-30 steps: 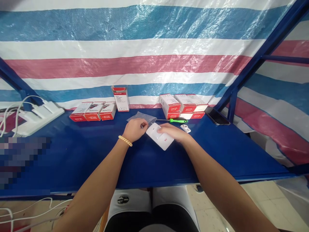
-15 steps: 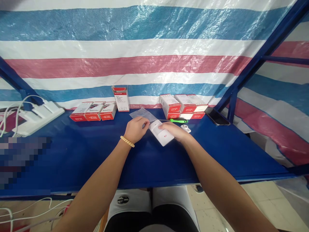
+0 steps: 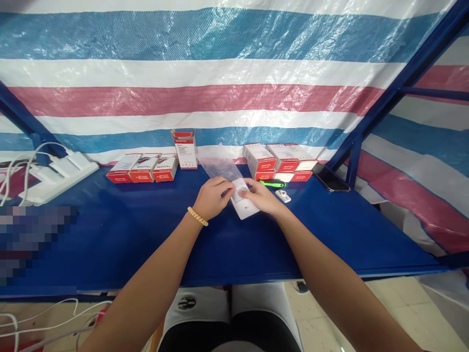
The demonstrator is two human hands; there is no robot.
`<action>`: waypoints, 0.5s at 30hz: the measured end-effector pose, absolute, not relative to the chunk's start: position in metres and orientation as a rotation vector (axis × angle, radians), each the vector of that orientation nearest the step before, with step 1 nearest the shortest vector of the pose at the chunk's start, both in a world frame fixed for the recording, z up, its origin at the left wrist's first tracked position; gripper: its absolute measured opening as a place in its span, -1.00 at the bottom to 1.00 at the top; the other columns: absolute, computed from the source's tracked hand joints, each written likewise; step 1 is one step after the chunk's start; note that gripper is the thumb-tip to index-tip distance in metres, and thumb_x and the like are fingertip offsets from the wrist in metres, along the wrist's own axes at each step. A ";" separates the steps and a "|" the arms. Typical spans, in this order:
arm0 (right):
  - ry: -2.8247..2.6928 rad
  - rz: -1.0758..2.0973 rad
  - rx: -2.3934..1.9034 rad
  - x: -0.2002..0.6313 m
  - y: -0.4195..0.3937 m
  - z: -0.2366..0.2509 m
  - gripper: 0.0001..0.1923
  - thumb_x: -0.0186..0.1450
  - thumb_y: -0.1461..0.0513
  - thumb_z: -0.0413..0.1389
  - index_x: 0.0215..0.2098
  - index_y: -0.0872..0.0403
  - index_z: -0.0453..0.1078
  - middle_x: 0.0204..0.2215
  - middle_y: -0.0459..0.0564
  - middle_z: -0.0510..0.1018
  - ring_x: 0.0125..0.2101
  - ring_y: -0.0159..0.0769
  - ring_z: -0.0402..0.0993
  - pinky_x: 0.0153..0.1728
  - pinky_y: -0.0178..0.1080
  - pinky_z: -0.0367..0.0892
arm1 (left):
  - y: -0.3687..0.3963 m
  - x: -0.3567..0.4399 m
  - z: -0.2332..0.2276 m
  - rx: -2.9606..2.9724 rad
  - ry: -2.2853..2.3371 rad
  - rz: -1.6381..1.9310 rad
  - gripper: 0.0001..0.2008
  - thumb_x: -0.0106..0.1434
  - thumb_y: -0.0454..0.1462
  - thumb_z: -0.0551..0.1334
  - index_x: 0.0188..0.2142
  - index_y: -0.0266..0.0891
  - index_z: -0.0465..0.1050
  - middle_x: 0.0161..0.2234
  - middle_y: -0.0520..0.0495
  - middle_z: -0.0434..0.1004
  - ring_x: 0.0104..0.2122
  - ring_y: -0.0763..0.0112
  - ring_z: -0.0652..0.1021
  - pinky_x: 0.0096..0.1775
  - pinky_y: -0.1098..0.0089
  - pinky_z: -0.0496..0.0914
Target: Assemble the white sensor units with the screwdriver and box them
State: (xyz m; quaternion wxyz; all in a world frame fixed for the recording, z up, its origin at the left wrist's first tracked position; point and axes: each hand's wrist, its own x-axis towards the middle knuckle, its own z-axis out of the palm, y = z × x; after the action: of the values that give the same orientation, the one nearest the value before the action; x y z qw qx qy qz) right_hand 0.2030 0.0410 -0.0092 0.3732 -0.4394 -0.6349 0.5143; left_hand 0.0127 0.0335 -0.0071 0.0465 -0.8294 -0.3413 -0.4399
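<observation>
A white motion detector [image 3: 245,208] with a small red mark lies tilted above the table, its upper end at the mouth of a clear plastic bag [image 3: 224,166]. My right hand [image 3: 261,196] grips the detector from the right, thumb across its face. At its upper left side, my left hand [image 3: 215,196] has thumb and fingers pinched on the bag's edge. How far the detector reaches into the bag is hard to make out. Just beyond my right hand lie a green-handled screwdriver [image 3: 275,184] and a small white plastic bracket [image 3: 283,196].
One open detector box [image 3: 185,152] stands upright at the back, beside a row of red-white boxes [image 3: 142,168]. More boxes [image 3: 278,159] are stacked right of centre. A phone [image 3: 331,178] lies near the right frame post, and a power strip [image 3: 62,178] with chargers at left.
The plastic bag has been lifted off the table and now stands up and away from the detector's upper end. My left hand has shifted slightly right, closer to the detector.
</observation>
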 end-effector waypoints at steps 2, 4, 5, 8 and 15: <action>-1.663 1.322 -1.020 0.202 0.040 -0.010 -0.47 0.15 0.08 0.21 0.05 0.03 0.28 -0.43 -0.13 0.52 -0.48 -0.35 0.44 -0.49 -0.32 0.30 | 0.032 0.013 -0.005 -2.546 -1.042 -1.368 -0.86 0.29 -0.29 0.16 -0.35 -0.22 0.49 -0.34 -0.07 0.52 -0.30 0.37 0.50 -0.20 0.33 0.39; -1.680 1.334 -0.926 0.200 0.038 -0.011 -0.41 0.16 0.06 0.22 0.11 0.00 0.21 -0.40 -0.13 0.52 -0.45 -0.34 0.46 -0.45 -0.31 0.33 | 0.029 0.015 -0.002 -2.555 -1.071 -1.418 -0.87 0.27 -0.28 0.17 -0.36 -0.22 0.49 -0.33 -0.08 0.51 -0.29 0.37 0.49 -0.19 0.32 0.39; -1.683 1.335 -0.888 0.200 0.038 -0.012 -0.39 0.17 0.05 0.22 0.13 -0.01 0.18 -0.38 -0.12 0.53 -0.42 -0.32 0.48 -0.41 -0.30 0.35 | 0.028 0.016 -0.001 -2.554 -1.102 -1.456 -0.87 0.26 -0.28 0.18 -0.37 -0.22 0.48 -0.34 -0.07 0.50 -0.30 0.37 0.49 -0.20 0.32 0.39; -1.684 1.297 -0.833 0.200 0.037 -0.013 -0.34 0.16 0.07 0.23 0.16 -0.03 0.12 -0.24 -0.06 0.55 -0.26 -0.25 0.52 -0.26 -0.24 0.39 | 0.026 0.019 0.001 -2.504 -1.273 -1.619 -0.81 0.25 -0.23 0.19 -0.48 -0.21 0.41 -0.43 -0.01 0.45 -0.37 0.43 0.47 -0.28 0.36 0.37; -1.705 1.300 -0.831 0.201 0.041 -0.015 -0.45 0.11 0.17 0.27 0.03 0.01 0.22 -0.14 -0.02 0.53 -0.12 -0.22 0.50 -0.09 -0.18 0.38 | 0.036 0.022 -0.008 -2.173 -2.028 -2.052 -0.51 -0.10 -0.09 0.46 -0.26 -0.22 0.32 -0.29 0.00 0.43 -0.32 0.41 0.47 -0.29 0.36 0.38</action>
State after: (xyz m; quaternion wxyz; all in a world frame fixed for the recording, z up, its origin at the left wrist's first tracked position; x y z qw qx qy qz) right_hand 0.2011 0.0406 -0.0145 0.4089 -0.3299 -0.6766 0.5159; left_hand 0.0224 0.0363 -0.0085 -0.2331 -0.5851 -0.5459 -0.5525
